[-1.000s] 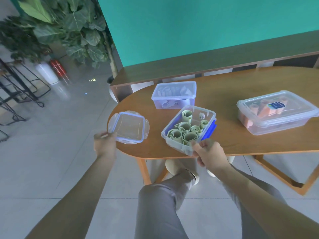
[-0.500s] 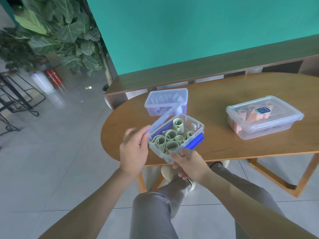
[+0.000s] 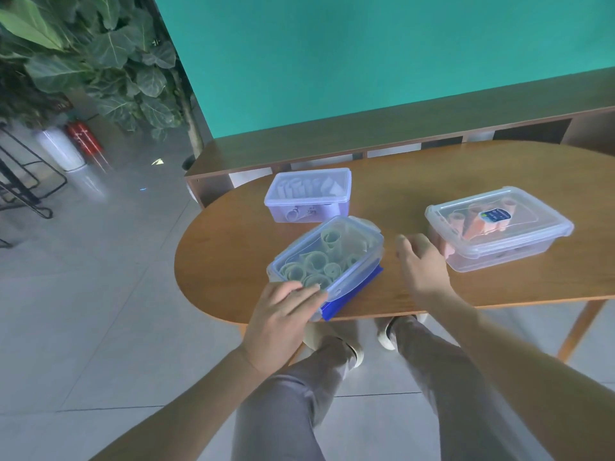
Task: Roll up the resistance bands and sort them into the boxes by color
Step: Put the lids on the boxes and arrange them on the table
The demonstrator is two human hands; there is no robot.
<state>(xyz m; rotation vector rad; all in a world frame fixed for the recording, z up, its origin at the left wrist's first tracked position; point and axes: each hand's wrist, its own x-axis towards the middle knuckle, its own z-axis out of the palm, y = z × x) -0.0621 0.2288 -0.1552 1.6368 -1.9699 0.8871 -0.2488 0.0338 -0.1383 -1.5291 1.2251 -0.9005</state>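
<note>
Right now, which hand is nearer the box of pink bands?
The right hand: it hovers just left of the pink-band box. The left hand rests on the green-band box's lid, farther away.

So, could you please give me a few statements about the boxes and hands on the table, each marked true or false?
1. The box of green bands has its lid on. True.
2. The left hand rests on that box's near corner. True.
3. The right hand grips the box of pink bands. False: it hovers beside it, holding nothing.
4. The box of white bands stands open. False: its lid is on.
</note>
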